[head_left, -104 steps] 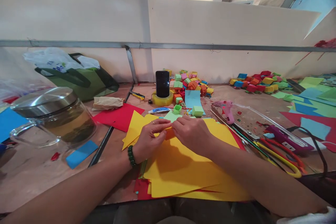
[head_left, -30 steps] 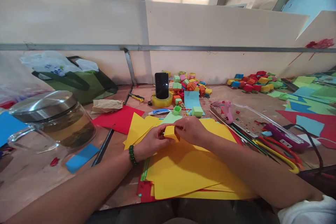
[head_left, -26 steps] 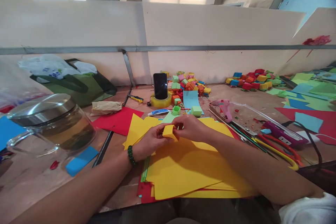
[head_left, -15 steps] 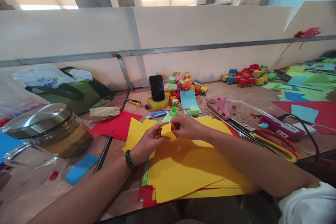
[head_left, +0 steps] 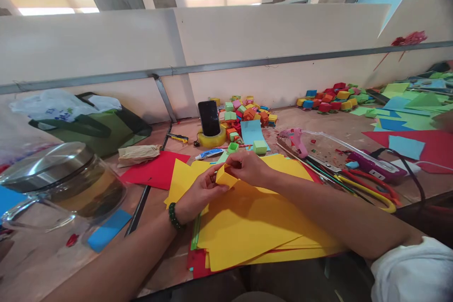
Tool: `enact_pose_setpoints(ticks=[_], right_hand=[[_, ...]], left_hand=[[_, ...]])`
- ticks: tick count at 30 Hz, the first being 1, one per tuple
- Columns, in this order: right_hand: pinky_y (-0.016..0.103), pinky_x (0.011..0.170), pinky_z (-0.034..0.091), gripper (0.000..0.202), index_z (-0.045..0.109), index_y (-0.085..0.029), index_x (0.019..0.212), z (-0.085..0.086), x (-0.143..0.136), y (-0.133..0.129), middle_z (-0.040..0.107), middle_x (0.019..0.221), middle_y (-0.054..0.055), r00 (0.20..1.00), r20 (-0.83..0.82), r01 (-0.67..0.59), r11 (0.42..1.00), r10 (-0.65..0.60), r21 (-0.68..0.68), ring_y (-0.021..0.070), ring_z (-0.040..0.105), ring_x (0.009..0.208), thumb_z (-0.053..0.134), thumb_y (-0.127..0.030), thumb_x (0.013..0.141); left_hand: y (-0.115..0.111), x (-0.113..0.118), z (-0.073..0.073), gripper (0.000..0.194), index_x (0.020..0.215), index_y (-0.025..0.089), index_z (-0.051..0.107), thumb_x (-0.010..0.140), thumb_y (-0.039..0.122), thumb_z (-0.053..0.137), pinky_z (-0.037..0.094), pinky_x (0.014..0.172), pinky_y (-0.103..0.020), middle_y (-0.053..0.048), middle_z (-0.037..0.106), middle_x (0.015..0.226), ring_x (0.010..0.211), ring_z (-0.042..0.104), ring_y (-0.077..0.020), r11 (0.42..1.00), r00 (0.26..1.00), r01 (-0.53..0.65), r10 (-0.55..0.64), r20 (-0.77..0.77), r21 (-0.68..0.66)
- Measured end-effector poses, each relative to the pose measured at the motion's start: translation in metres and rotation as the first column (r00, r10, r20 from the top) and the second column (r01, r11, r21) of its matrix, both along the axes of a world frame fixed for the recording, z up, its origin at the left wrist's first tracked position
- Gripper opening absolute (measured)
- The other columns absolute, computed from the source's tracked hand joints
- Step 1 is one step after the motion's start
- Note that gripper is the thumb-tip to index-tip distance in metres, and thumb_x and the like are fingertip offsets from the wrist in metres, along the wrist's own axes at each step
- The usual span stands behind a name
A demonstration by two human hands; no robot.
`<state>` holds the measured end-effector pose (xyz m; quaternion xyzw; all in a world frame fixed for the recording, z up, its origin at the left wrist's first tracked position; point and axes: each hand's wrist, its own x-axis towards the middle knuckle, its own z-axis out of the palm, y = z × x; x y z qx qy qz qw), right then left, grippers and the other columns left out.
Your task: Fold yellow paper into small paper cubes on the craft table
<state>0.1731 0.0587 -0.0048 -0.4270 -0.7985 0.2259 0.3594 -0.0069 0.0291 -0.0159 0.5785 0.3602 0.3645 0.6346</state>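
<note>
A small folded yellow paper box (head_left: 225,177) is held between my two hands above a stack of yellow paper sheets (head_left: 255,231). My left hand (head_left: 201,191) grips its left side, the thumb along the lower edge. At its upper right, the fingers of my right hand (head_left: 249,168) pinch the box's edge; their tips are partly hidden. Just beyond my hands sit an open green paper box (head_left: 232,147) and a closed light green one (head_left: 259,146). A blue-and-white tube (head_left: 210,154) lies to their left.
Behind stand a phone (head_left: 209,119) on a yellow tape roll (head_left: 211,138) and heaped paper cubes (head_left: 249,114). Right are a pink glue gun (head_left: 299,142), scissors (head_left: 368,184) and a purple power strip (head_left: 377,167). Left are a glass teapot (head_left: 85,193), a utility knife (head_left: 177,138) and a green bag (head_left: 95,130).
The yellow box has tilted slightly in my hands, and its open top shows more. My right fingers have shifted a little at its edge. The whole view has moved slightly.
</note>
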Motion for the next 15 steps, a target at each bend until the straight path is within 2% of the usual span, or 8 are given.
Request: enact_pose_setpoints(ticks=[3, 6, 9, 15], right_hand=[[0.019, 0.049, 0.028, 0.013, 0.06, -0.014, 0.061, 0.0, -0.001, -0.004, 0.053, 0.052, -0.005, 0.999, 0.026, 0.02, 1.0, -0.02, -0.006, 0.0059, 0.043, 0.049, 0.062, -0.013, 0.073], [0.019, 0.049, 0.026, 0.014, 0.061, -0.015, 0.059, 0.002, -0.001, -0.008, 0.055, 0.052, -0.005, 0.995, 0.09, 0.027, 0.999, -0.029, 0.019, 0.0061, 0.045, 0.049, 0.063, -0.013, 0.073], [0.02, 0.051, 0.026, 0.015, 0.062, -0.016, 0.059, 0.008, 0.003, -0.01, 0.059, 0.054, -0.003, 0.984, 0.169, 0.04, 0.994, -0.058, 0.105, 0.0076, 0.048, 0.052, 0.061, -0.011, 0.074], [0.023, 0.056, 0.028, 0.018, 0.064, -0.017, 0.065, 0.023, 0.013, -0.009, 0.065, 0.066, 0.002, 0.926, 0.325, 0.086, 0.946, -0.191, 0.312, 0.0118, 0.055, 0.061, 0.056, -0.015, 0.08]], left_hand=[[0.0, 0.001, 0.0, 0.062, 0.125, 0.019, 0.056, 0.069, 0.034, 0.078, 0.047, 0.091, -0.031, -0.009, 0.058, 0.125, 0.11, 0.055, -0.0231, 0.994, 0.999, 0.005, 0.0, -0.046, 0.106], [0.001, 0.003, 0.0, 0.057, 0.12, 0.017, 0.06, 0.069, 0.037, 0.077, 0.046, 0.094, -0.034, -0.01, 0.063, 0.12, 0.111, 0.056, -0.026, 0.985, 0.997, 0.034, -0.021, -0.08, 0.171], [0.0, 0.004, 0.0, 0.057, 0.119, 0.017, 0.062, 0.068, 0.037, 0.078, 0.046, 0.096, -0.036, -0.01, 0.065, 0.115, 0.111, 0.056, -0.0263, 0.977, 0.997, 0.042, -0.027, -0.071, 0.211], [-0.002, -0.001, 0.004, 0.058, 0.12, 0.019, 0.06, 0.072, 0.048, 0.073, 0.052, 0.083, -0.033, -0.011, 0.062, 0.117, 0.101, 0.058, -0.0236, 0.964, 0.987, -0.14, 0.154, -0.047, 0.228]])
